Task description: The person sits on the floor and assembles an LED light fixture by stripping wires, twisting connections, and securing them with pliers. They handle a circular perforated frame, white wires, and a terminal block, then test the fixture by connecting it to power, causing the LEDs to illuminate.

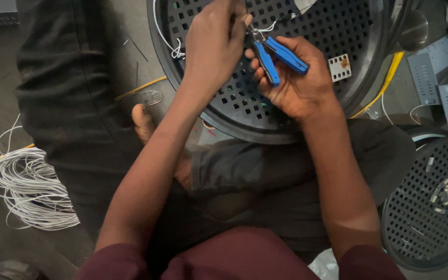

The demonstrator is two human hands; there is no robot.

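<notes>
Fingers of right hand (pixel 291 83) curled round blue-handled pliers (pixel 276 57); left hand (pixel 216 44) fingers pinching white wire (pixel 271 24).

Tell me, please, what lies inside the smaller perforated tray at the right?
A cluster of small pale metal pieces lies inside the smaller perforated tray; its right part is cut off by the picture's edge, so unseen.

Open perforated surface of the round black grille (pixel 333 31) remains passable right of both hands, obstructed only by a small white circuit board (pixel 339 67), while the floor at left is blocked by a white wire coil (pixel 29 189).
</notes>
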